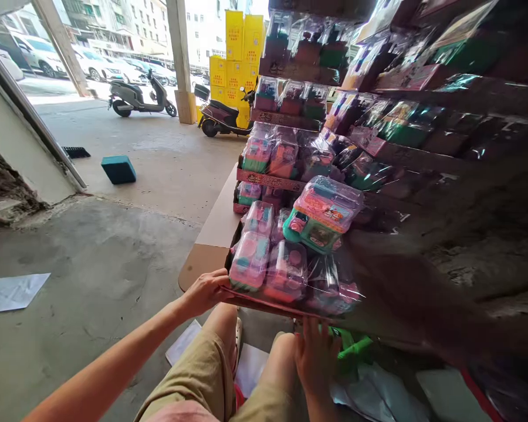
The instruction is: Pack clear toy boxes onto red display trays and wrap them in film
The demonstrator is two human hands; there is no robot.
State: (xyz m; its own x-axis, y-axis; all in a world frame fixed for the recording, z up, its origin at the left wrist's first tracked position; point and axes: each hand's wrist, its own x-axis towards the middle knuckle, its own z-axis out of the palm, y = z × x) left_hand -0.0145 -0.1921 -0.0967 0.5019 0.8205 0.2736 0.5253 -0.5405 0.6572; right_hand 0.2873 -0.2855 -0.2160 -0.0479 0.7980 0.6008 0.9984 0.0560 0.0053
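A display tray (264, 302) of several plastic-packed pink and teal toys (268, 266) lies in front of my knees. My left hand (206, 291) grips the tray's near left corner, fingers curled round its edge. My right hand (315, 351) holds the tray's near edge from below on the right, fingers pressed together against it. One more packed toy (325, 214) rests tilted on top of the tray's far side. The tray's right end is blurred.
Stacked trays of the same toys (286, 152) rise behind and to the right on shelves. A cardboard sheet (215, 228) lies under the stack. Papers (13, 291) lie on the concrete floor. Two scooters (136, 97), yellow crates (242, 53) and a teal box (118, 169) stand farther off.
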